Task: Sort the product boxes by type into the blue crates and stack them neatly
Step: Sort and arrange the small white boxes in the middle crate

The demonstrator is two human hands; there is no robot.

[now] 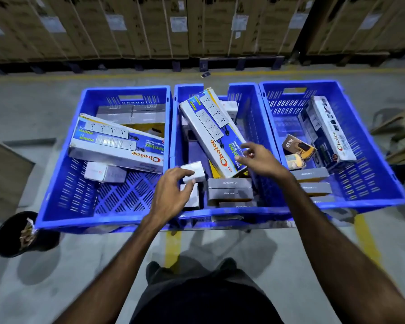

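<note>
Three blue crates stand side by side: left (56, 206), middle (253, 106), right (384, 188). My left hand (171, 195) grips a small white box (194, 171) at the middle crate's near-left corner. Above the lower end of a long Choice socket box (211, 127) that leans in the middle crate, my right hand (260, 160) hovers with fingers apart and holds nothing. Another long Choice box (117, 143) lies across the left crate. A third long box (330, 129) leans in the right crate. Grey flat boxes (229, 188) are stacked at the middle crate's front.
A black bin (12, 235) sits on the floor at the left. A wooden pallet or frame (400, 136) is at the right. Strapped cardboard cartons (197, 26) line the far wall. Small yellow and brown boxes (297, 150) lie in the right crate.
</note>
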